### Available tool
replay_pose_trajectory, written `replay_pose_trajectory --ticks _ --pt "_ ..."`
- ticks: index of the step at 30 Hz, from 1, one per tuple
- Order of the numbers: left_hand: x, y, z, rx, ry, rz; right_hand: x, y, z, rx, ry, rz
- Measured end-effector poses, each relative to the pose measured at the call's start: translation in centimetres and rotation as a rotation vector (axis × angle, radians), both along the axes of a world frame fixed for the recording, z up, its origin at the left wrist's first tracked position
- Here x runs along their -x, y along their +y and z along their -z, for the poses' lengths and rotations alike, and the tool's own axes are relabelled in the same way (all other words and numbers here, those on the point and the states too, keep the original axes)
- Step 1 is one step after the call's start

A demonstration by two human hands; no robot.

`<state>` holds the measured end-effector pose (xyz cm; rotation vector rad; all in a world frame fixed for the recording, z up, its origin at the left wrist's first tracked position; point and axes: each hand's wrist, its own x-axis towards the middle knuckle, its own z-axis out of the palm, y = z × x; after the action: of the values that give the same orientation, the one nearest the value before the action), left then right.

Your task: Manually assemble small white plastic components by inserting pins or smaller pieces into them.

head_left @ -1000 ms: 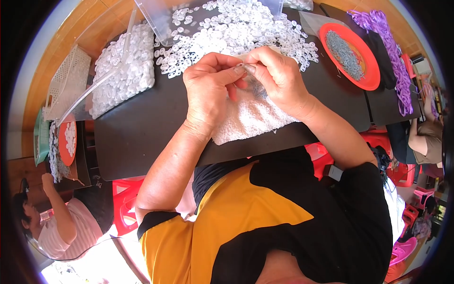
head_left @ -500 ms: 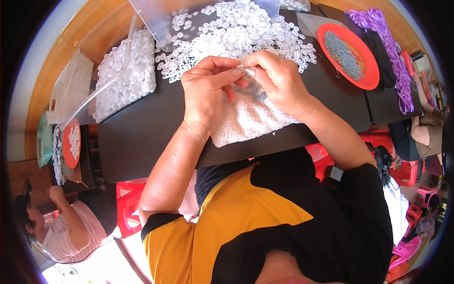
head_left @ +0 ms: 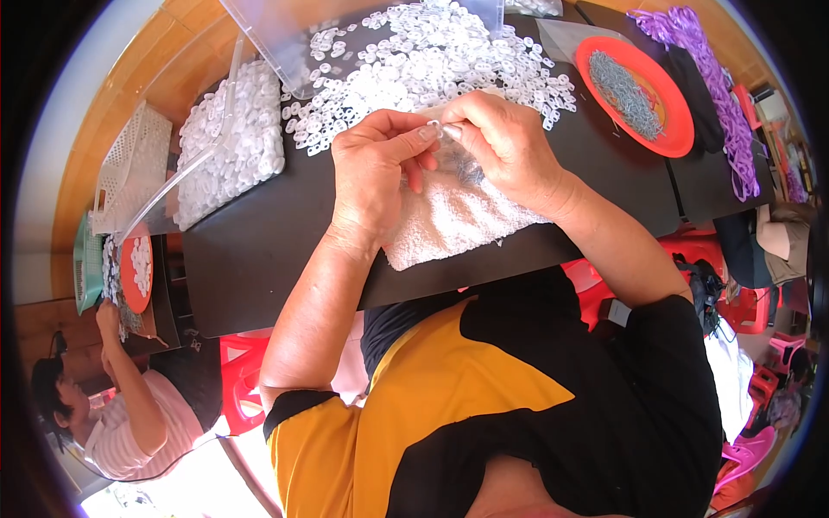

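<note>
Pinching a tiny white piece (head_left: 436,128), barely visible, between closed thumb and forefinger of the left hand (head_left: 371,164), also gripping it with the pinched right hand (head_left: 516,148) above a white towel (head_left: 458,226). Surrounded by a clear bin (head_left: 269,52) with loose white pieces (head_left: 406,78) heaped at its opening, a red plate (head_left: 678,116) of grey pin-like parts (head_left: 622,93) and, farther left, an orange plate (head_left: 137,300) of small white parts (head_left: 142,259) beside a green basket (head_left: 86,269).

Wearer's hands (head_left: 367,164) (head_left: 516,154): two. Red plates (head_left: 680,131) (head_left: 133,298): two. Cloth (head_left: 466,220): one. White pieces (head_left: 406,73): beyond counting.
</note>
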<state>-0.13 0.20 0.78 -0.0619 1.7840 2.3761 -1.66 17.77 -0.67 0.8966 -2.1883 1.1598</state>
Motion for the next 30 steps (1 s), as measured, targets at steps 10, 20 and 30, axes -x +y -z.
replay_pose_trajectory --ticks 10,20,30 --pt "-0.17 0.87 0.68 -0.014 0.0 -0.094 0.03 -0.47 0.38 0.016 -0.019 -0.018" --pt "-0.19 0.88 0.65 0.048 0.047 -0.09 0.27 0.11 0.1 -0.279 0.262 0.113" --pt "-0.07 0.45 0.4 0.114 0.046 -0.044 -0.44 0.15 0.04 -0.3 0.048 0.105"
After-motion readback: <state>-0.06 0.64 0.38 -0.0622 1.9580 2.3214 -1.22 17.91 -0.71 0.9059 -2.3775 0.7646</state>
